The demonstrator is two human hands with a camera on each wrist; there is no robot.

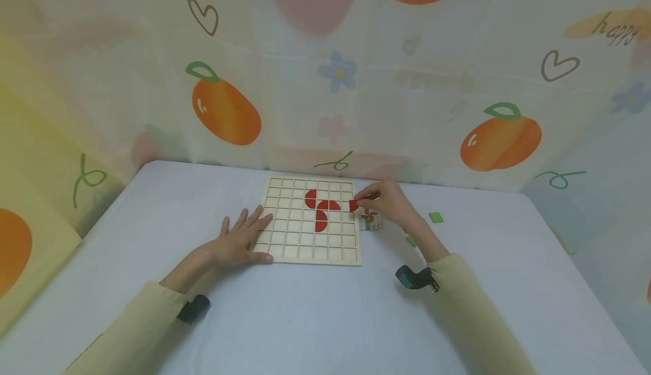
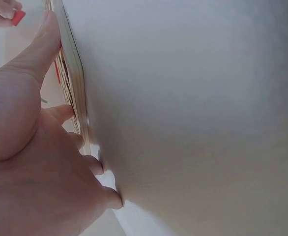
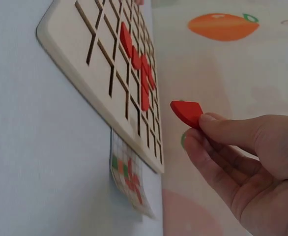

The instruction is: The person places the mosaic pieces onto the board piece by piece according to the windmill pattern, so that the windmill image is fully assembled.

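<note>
A wooden grid board (image 1: 290, 239) lies on the white table, with several red quarter-circle pieces (image 1: 321, 221) set in its middle squares. My left hand (image 1: 236, 242) rests at the board's left edge, fingers spread and fairly straight; the left wrist view shows the thumb (image 2: 48, 37) along the edge. My right hand (image 1: 389, 201) pinches one red quarter-circle piece (image 3: 187, 112) between thumb and fingers, raised above the board's right edge. Beneath that hand, a small pattern card (image 1: 371, 221) with a red, green and orange design lies partly under the board.
One green square piece (image 1: 435, 217) lies on the table to the right. Another green piece (image 1: 411, 240) is partly hidden by my right forearm. A patterned cloth (image 1: 295, 98) with oranges hangs behind the table's back edge.
</note>
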